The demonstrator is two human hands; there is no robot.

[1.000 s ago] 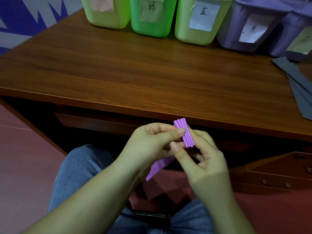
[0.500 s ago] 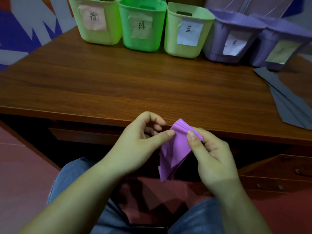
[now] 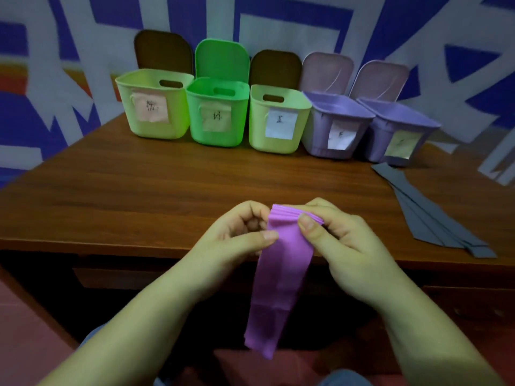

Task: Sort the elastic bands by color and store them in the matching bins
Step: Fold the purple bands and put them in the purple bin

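Two hands meet over the near edge of the wooden desk, both pinching the folded top of a purple elastic band. In the head view, the left hand has its thumb laid flat across the band's left side and its other fingers curled behind it. The right hand pinches the pleated upper edge between thumb and forefinger. The rest of the band hangs straight down in front of the desk, its lower end above the person's lap.

Five open bins stand in a row at the back of the desk, each with a paper label and a raised lid behind it: a pale green bin, a bright green bin, a second pale green bin, a purple bin and another purple bin. Their insides cannot be seen from here, and the handwritten labels are too blurred to read. Grey bands lie fanned out on the desk to the right.
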